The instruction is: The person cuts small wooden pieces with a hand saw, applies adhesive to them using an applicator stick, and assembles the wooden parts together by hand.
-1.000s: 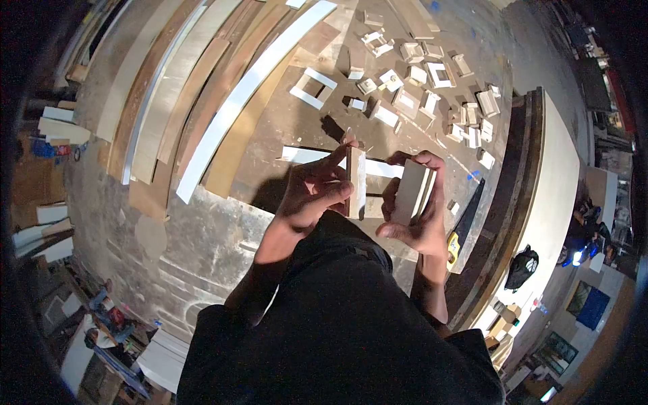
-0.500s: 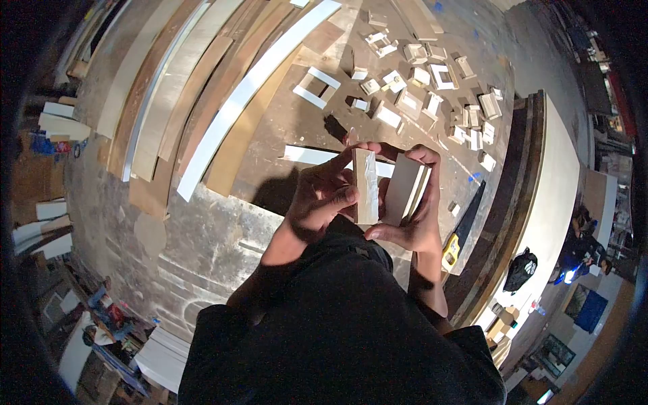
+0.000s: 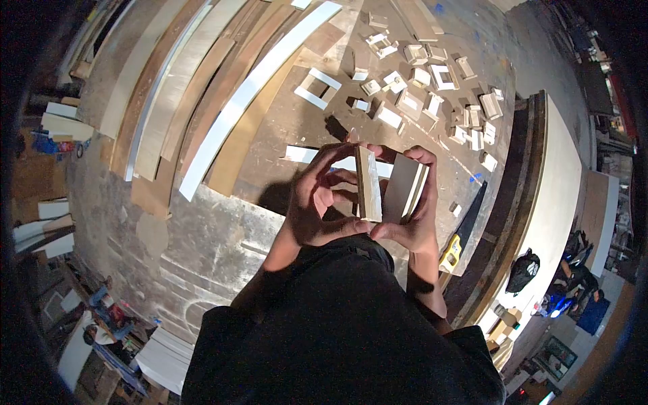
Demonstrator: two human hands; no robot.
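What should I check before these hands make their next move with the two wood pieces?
1. Left hand holding the left wood piece: ok, gripped at its ends.
2. Right hand holding the right wood piece: ok, fingers and thumb around it.
3. Pieces flush together: not ok, a gap shows between their far ends.
4. Glue on the left piece's rough, whitish face: cannot tell.
5. Handsaw out of the way: ok, lying apart from both hands.
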